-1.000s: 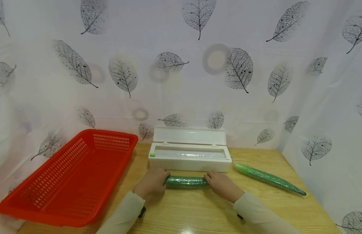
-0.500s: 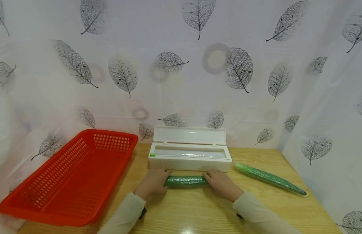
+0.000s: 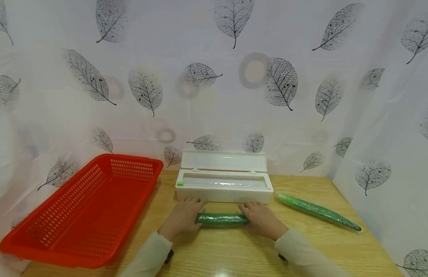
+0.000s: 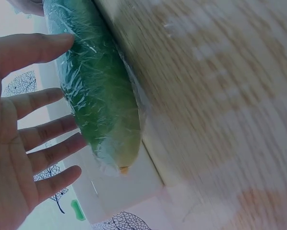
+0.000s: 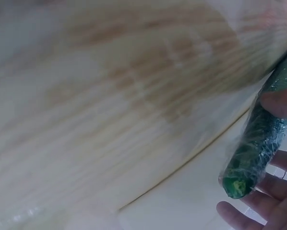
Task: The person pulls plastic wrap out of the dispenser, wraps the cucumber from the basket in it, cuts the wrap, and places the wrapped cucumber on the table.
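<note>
A cucumber [image 3: 222,220] wrapped in clear film lies crosswise on the table between both hands. At its left end is my left hand [image 3: 184,216]; in the left wrist view its fingers [image 4: 47,129] are spread and nearly straight, the thumb tip against the film. My right hand [image 3: 263,218] is at the other end. In the right wrist view its thumb overlaps the near side of the cucumber [image 5: 258,139], with extended fingers beyond the far side. The head view hides both cucumber ends behind the hands.
Just behind the hands stands a white cling film box [image 3: 224,194], lid up, a green slider at its left. A second wrapped cucumber [image 3: 317,209] lies to the right on the wooden table [image 3: 227,254]. At left is a red plastic basket [image 3: 96,215]; a leaf-print curtain hangs behind.
The cucumber has shifted slightly toward me. My left fingers have straightened and spread on the far side, and the right fingers have loosened. The box, basket and second cucumber stay put.
</note>
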A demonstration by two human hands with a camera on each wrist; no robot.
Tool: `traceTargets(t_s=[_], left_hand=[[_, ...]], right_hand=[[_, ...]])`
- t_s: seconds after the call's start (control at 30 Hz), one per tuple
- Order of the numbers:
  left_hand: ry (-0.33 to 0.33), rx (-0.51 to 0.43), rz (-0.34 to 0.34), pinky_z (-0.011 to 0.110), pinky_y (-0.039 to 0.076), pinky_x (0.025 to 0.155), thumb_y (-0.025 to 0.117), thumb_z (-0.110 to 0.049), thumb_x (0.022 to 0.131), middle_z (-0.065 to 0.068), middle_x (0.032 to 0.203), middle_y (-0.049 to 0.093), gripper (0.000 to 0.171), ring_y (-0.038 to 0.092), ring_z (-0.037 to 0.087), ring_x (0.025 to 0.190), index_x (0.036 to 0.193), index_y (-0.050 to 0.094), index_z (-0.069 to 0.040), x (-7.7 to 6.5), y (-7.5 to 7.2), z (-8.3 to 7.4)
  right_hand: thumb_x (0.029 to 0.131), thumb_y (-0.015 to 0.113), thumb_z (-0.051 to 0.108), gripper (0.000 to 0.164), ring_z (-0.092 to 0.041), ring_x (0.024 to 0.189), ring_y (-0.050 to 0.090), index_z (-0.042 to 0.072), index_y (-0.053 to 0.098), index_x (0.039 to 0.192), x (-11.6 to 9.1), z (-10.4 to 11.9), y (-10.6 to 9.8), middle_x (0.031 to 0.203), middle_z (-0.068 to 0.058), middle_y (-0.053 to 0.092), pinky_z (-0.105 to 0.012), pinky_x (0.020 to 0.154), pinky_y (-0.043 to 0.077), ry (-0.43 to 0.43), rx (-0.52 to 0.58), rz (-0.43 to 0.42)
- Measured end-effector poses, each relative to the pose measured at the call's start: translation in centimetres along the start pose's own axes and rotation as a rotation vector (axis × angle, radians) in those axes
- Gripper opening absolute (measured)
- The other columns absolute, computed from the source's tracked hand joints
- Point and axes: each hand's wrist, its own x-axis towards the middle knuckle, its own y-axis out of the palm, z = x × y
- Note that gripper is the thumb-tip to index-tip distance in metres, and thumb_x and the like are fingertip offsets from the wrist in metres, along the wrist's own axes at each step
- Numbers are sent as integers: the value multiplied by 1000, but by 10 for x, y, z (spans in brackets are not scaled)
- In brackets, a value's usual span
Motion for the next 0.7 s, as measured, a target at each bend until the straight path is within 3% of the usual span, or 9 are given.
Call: traceTargets(t_s=[0.13, 0.3, 0.5, 0.7], left_hand=[[-10, -15, 20, 48, 41, 102, 76, -37, 72, 8, 124, 58, 70, 53, 27, 115, 133, 50, -14, -2, 1, -1], [-13, -36, 33, 47, 43, 99, 74, -35, 76, 6, 117, 61, 53, 56, 25, 109, 121, 57, -13, -2, 1, -2], [1, -14, -33, 42, 48, 91, 71, -29, 81, 3, 105, 64, 34, 59, 21, 97, 108, 61, -13, 2, 2, 1], [-4, -19, -65, 40, 49, 88, 68, -26, 84, 2, 98, 66, 22, 61, 19, 92, 102, 64, -14, 9, 4, 5]], right_hand=[[71, 78, 41, 64, -20, 98, 60, 7, 56, 121, -1, 1, 0, 109, -5, 62, -38, 83, 52, 8, 27, 11], [73, 77, 37, 45, -16, 85, 59, 10, 58, 103, -2, 1, 3, 92, -1, 60, -34, 75, 51, -20, 15, -39], [75, 76, 28, 31, -14, 76, 57, 10, 58, 94, 1, -1, 2, 83, 0, 58, -30, 64, 46, -28, -13, -95], [79, 73, 28, 28, -16, 80, 60, 10, 61, 95, 4, -3, 2, 86, -1, 62, -34, 70, 48, -5, 3, -65]])
